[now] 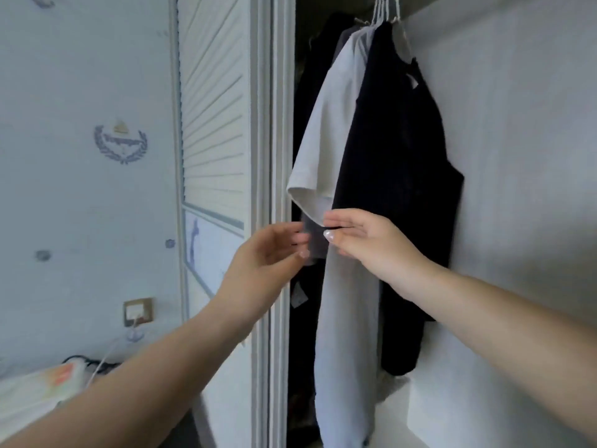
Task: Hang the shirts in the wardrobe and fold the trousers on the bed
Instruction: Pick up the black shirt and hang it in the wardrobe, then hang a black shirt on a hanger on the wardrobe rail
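Several shirts hang on white hangers (384, 11) in the open wardrobe. A white shirt (323, 130) hangs in front on the left, with a black shirt (397, 176) to its right against the wardrobe side. A grey sleeve (311, 240) shows below the white sleeve. My left hand (271, 253) reaches in from the left with relaxed, blurred fingers at the grey sleeve. My right hand (361, 237) is at the black shirt's front edge under the white sleeve hem, fingers straight, with a narrow gap above the thumb. No trousers are in view.
A louvred white wardrobe door (213, 108) stands open on the left, with its frame (268, 189) beside my left hand. A white wall panel (517, 156) bounds the right. A wall socket (138, 312) and a bedside surface with cables (48, 386) lie at the lower left.
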{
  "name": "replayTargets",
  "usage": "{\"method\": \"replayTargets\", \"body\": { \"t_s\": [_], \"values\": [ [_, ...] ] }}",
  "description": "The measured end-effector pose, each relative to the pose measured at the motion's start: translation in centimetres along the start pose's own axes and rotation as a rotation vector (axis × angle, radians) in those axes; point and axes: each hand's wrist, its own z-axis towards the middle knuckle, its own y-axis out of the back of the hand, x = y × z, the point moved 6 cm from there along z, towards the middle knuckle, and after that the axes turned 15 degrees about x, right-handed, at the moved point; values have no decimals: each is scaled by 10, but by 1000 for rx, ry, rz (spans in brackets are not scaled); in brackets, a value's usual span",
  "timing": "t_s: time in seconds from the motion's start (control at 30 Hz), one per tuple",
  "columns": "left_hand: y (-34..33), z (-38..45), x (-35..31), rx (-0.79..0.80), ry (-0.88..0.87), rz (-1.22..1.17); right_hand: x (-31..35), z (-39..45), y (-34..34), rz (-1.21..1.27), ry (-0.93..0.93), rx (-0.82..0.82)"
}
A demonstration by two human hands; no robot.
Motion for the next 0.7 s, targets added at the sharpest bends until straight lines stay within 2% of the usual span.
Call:
{"method": "replayTargets", "body": {
  "t_s": [0.2, 0.37, 0.7],
  "values": [
    [68, -120, 17, -255, 213, 83, -1, -13, -131, 129, 0, 257],
    [120, -234, -2, -449, 319, 158, 27, -33, -247, 271, 45, 461],
    [205, -499, -99, -847, 459, 231, 164, -98, -484, 515, 124, 811]
  ]
}}
